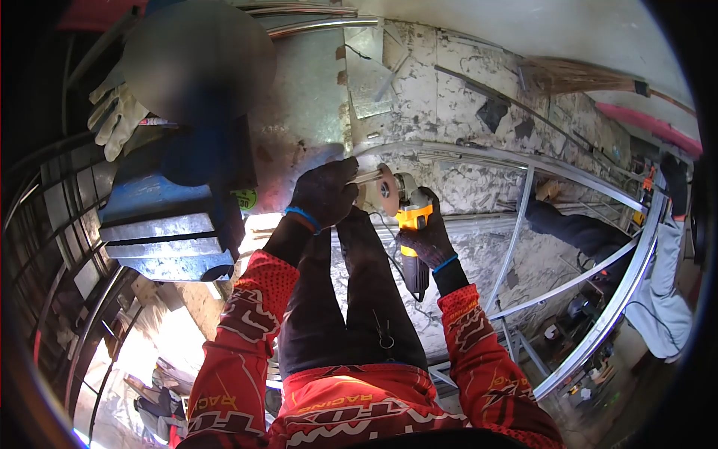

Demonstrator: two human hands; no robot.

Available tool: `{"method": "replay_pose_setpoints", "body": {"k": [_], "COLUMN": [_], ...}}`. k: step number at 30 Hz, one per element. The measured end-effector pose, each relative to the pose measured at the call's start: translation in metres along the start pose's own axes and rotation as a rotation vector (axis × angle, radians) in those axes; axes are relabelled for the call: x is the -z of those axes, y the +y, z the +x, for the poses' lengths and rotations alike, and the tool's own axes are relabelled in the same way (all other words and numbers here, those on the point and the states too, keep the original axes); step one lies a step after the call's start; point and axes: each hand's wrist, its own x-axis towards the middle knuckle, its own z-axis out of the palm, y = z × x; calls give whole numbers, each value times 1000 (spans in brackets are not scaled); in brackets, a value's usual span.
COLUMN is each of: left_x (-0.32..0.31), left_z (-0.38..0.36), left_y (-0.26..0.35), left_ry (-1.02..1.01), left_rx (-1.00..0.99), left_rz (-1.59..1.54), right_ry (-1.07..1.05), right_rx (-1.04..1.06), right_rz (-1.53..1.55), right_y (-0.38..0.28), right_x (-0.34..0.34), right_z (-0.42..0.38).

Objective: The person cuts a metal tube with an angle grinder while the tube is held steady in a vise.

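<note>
My right hand (430, 238), in a dark glove, is wrapped round a yellow and black angle grinder (413, 217). The grinder's disc (387, 190) faces left, toward my other hand. My left hand (323, 193), also in a dark glove, has its fingers closed on a thin metal piece (368, 176) whose end is at or very near the disc. Whether the two touch cannot be made out. Both hands are in front of my body, above my legs.
A blue vise (161, 206) stands at the left, with a pale work glove (118, 118) beyond it. Curved metal framing (523, 161) spans the right. Another person's legs (662, 284) are at the far right. Metal strips (321, 26) lie at the top.
</note>
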Motion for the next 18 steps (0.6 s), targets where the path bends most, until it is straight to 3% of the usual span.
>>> {"method": "replay_pose_setpoints", "body": {"k": [13, 15, 18], "left_x": [-8, -10, -11], "left_z": [-8, -9, -9], "left_y": [-8, -11, -13], "left_ry": [5, 116, 58], "left_rx": [56, -33, 42], "left_rz": [-49, -88, -254], "right_ry": [-22, -41, -30], "right_rx": [2, -71, -9], "right_rz": [39, 232, 264], "right_y": [-1, 1, 7], "right_x": [-1, 0, 0], "right_z": [0, 0, 3]}}
